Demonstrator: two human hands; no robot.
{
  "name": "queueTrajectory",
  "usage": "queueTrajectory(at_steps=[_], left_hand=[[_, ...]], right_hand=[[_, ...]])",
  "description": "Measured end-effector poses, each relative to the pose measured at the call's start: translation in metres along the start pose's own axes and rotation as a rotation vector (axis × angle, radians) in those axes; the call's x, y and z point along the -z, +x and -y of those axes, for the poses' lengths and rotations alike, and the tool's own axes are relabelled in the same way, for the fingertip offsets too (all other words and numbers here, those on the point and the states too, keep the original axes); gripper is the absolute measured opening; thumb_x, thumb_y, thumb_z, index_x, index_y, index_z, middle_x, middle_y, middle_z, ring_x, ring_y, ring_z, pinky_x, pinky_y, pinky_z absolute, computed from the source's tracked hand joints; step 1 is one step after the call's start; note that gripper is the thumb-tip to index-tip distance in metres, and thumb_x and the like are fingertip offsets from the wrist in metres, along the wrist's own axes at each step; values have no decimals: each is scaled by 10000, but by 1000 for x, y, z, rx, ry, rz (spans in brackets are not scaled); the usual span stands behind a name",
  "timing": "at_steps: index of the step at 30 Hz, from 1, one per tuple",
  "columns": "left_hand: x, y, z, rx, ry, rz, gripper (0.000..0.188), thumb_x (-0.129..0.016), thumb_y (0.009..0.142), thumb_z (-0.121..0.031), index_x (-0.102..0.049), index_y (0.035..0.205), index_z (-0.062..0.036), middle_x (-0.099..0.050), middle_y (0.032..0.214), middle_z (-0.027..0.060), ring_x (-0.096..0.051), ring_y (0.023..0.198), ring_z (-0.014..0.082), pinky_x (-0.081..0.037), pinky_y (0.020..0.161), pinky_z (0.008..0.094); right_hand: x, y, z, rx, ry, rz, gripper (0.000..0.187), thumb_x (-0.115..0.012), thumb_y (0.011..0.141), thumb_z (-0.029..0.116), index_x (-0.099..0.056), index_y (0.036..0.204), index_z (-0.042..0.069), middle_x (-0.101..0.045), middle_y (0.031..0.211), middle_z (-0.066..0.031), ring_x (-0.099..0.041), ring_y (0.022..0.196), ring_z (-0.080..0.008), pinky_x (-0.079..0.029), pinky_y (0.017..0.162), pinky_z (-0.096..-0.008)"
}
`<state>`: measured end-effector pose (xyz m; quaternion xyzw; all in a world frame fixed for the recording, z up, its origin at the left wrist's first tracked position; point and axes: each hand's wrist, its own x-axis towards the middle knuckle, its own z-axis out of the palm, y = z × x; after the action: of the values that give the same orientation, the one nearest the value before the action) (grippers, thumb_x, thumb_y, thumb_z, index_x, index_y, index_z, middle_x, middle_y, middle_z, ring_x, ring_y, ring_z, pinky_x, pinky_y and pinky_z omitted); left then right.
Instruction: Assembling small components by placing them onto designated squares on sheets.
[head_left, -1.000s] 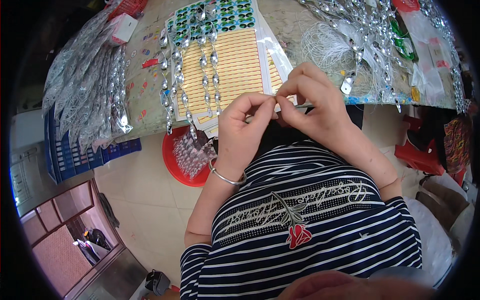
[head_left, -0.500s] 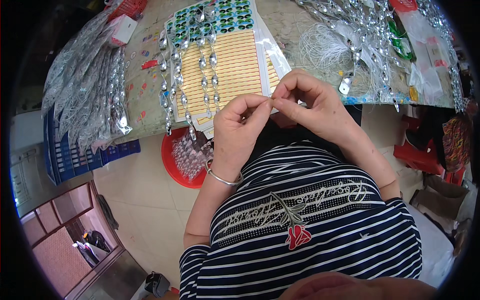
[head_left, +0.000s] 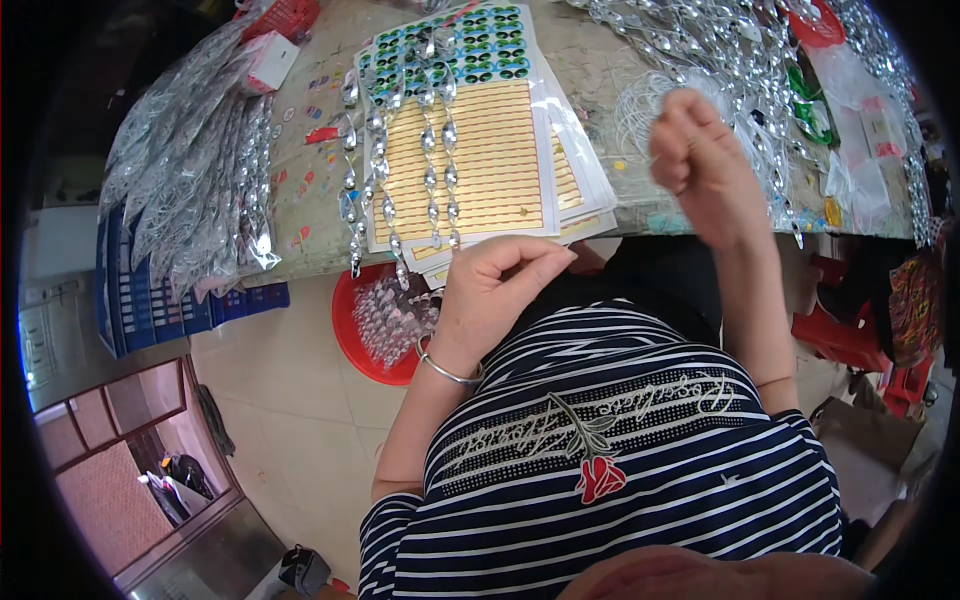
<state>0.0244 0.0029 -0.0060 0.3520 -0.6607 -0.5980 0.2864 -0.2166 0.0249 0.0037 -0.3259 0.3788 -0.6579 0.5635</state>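
Note:
My left hand (head_left: 505,290) is in front of the table edge, with thumb and forefinger pressed together. Whatever lies in that pinch is too small to make out. My right hand (head_left: 705,165) is raised over the right part of the table, fingers curled in and a little blurred; what they hold, if anything, is hidden. Close behind it lies a bundle of white thread (head_left: 638,112). Beyond my left hand are sticker sheets, gold-striped (head_left: 490,150) with green oval stickers (head_left: 495,45) at the far end. Silver twisted strips (head_left: 430,180) lie across them and hang over the edge.
Bagged silver strips (head_left: 200,170) are heaped at the table's left, near a white box (head_left: 270,62). More silver strips (head_left: 700,45) lie at the far right. Below stand a red basin (head_left: 345,320) with clear bagged pieces and a blue crate (head_left: 150,325). A red stool (head_left: 835,330) is at right.
My hands, together half a second ago, are now apart. The right has moved up and right over the table; the left stays pinched, slightly lower. The whole view has shifted a little.

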Motion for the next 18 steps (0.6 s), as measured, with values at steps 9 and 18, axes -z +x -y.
queueTrajectory(at_steps=[9,18], left_hand=[[3,-13,16,245,-335,208,345,-605,873,-10,-571,1216,7,-666,888,78,-630,833,121,-510,792,238],[49,-30,27,318,-8,-3,321,-587,904,-100,-587,1213,-14,-660,798,11,-501,604,28,-408,541,166]], right_hand=[[-5,10,21,47,-7,10,118,-466,988,172,-497,1049,76,-423,718,42,-365,602,-40,-310,529,-176],[44,28,41,163,-34,-139,165,-474,983,146,-504,1106,40,-478,828,10,-449,692,-62,-411,638,-187]])
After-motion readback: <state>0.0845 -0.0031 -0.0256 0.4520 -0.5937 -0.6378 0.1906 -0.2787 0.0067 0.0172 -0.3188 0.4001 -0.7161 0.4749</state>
